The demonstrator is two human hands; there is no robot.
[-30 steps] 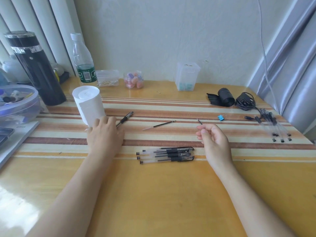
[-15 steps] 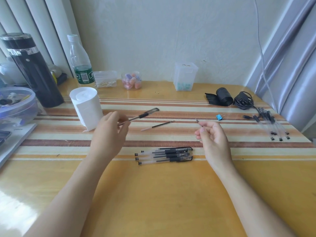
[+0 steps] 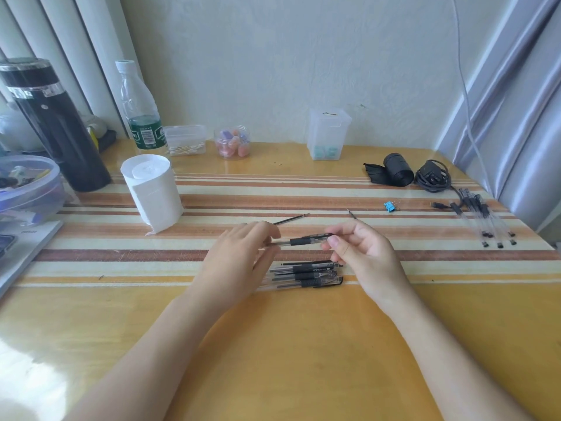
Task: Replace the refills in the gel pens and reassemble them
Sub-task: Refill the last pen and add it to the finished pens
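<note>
I see left hand (image 3: 239, 256) pinching gel pen (image 3: 300, 240) barrel | right hand (image 3: 361, 253) fingers curled, gripping its other end | pen level above table (image 3: 273, 344)

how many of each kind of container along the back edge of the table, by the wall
Black flask: 1
Plastic bottle: 1
Clear box of cotton swabs: 1
Round jar of pink and purple bits: 1
Tall clear box: 1
Total: 5

Glossy wooden table (image 3: 273, 344), clear plastic pens (image 3: 306, 275), matt paper roll (image 3: 154, 192)
</note>
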